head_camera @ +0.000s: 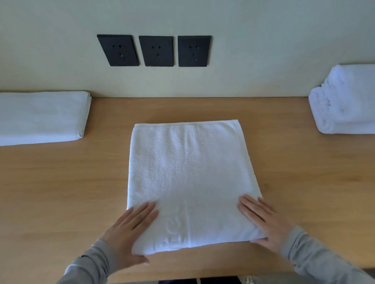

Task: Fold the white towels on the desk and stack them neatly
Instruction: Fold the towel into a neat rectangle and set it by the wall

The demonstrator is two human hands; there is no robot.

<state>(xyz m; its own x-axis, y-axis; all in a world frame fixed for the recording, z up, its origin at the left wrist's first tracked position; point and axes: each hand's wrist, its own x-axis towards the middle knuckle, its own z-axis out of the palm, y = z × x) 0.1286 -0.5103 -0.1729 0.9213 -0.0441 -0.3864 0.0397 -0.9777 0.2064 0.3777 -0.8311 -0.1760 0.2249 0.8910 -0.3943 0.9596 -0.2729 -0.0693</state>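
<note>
The left hand (130, 231) and right hand (262, 219) lie flat, fingers straight, pressing the near corners of the square white cloth towel (188, 170) in the middle of the light wooden desk (53, 194). It looks half folded; next, the near edge should go over to the far edge. Left of this towel lies one flat folded white towel (31, 118). Right of it sits one lumpy white towel pile (355, 103). Behind it are three black wall sockets (156, 51).
</note>
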